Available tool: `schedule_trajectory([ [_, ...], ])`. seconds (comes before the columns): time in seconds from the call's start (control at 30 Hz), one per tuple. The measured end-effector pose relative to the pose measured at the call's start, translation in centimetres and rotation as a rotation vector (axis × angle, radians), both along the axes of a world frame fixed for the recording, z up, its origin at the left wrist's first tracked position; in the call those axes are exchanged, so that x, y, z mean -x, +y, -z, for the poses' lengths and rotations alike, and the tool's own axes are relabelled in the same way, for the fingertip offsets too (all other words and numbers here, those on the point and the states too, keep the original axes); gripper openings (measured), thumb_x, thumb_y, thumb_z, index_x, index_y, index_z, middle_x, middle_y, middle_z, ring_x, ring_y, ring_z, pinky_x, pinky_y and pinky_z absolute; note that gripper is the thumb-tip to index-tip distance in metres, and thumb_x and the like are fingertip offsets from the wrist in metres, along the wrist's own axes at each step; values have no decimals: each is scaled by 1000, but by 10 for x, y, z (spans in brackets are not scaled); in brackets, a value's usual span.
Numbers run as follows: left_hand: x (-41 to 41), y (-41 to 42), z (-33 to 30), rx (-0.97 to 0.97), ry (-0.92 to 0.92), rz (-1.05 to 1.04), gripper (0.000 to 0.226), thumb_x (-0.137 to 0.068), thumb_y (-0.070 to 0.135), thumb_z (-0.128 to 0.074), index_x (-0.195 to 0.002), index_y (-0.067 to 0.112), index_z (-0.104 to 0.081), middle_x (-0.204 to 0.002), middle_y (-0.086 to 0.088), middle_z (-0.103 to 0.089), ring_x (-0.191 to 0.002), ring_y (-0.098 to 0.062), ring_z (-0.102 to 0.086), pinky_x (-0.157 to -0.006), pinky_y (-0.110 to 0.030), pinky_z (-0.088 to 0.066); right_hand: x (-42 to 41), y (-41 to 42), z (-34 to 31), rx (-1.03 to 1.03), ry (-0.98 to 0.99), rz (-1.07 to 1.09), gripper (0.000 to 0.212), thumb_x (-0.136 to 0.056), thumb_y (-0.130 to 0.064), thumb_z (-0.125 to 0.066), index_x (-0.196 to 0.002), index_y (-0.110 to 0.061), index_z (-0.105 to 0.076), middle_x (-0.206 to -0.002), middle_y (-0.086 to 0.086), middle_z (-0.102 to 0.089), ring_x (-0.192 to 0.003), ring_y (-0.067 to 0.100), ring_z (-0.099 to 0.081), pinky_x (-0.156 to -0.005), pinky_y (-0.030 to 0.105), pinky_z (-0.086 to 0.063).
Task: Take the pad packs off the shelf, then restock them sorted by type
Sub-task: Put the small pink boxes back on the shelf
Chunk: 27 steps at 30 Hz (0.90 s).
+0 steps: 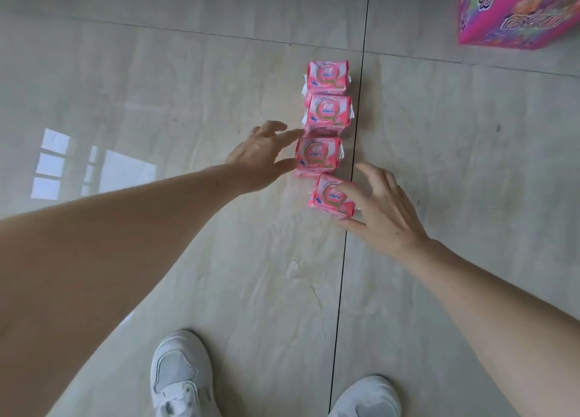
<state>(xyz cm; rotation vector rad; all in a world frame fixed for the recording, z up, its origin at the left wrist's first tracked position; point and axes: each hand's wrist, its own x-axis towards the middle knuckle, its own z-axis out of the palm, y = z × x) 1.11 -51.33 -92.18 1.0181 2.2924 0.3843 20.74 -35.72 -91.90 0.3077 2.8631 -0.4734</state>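
Head view: four pink packs (323, 134) lined up on floor, 12 o'clock of your shoes. Soft, light, slick film; grip across the long sides. Right hand (381, 211) pinches nearest pack (329, 195); left hand (262, 153), fingers spread, touches the next.

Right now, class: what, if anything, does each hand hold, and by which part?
Right hand grips the nearest pad pack across its right end. Left hand touches the third pack's left side; no clear grip.
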Motion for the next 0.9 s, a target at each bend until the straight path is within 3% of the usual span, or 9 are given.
schedule_trajectory([
  [0.13,-3,8,6,-64,-76,-43,64,-84,37,-67,-141,33,-38,-142,3,-41,-129,-18,-41,-101,-41,-42,10,-9,2,64,-60,-14,64,-70,-35,-81,-123,-17,-50,-129,2,-49,-115,28,-48,-85,39,-46],
  [0.27,-10,16,8,-42,-13,-32,70,-78,33,-74,-138,34,-39,-137,9,-45,-122,-14,-46,-79,-29,-42,4,-10,8,43,-22,26,46,-76,-29,-77,-110,-13,-51,-120,2,-54,-108,25,-51,-73,34,-44],
  [0.37,-16,23,11,-57,42,-73,62,-78,29,-74,-131,29,-43,-130,6,-50,-115,-16,-50,-74,-28,-41,-11,-3,10,45,-27,43,46,-72,-24,-80,-107,-12,-53,-122,4,-56,-106,28,-54,-71,33,-46],
  [0.63,-18,17,-2,-131,-120,-115,46,-79,23,-70,-116,18,-44,-112,-5,-58,-101,-24,-57,-81,-46,-51,-8,-2,-14,141,-169,101,49,-83,-21,-70,-122,-16,-42,-126,1,-45,-110,24,-48,-77,38,-49],
  [0.8,-16,3,-62,-138,-206,-173,47,-83,21,-68,-122,15,-42,-121,-7,-54,-108,-25,-55,-87,-44,-48,-10,-4,-76,203,-203,57,73,-85,-25,-70,-144,-15,-29,-138,3,-39,-122,23,-45,-88,40,-49],
  [0.9,-19,2,-116,-139,-239,-154,46,-84,23,-68,-122,18,-43,-121,-4,-52,-109,-23,-55,-87,-41,-48,-11,-1,-133,247,-186,24,79,-85,-25,-71,-147,-13,-25,-140,2,-32,-119,24,-49,-90,40,-48],
])
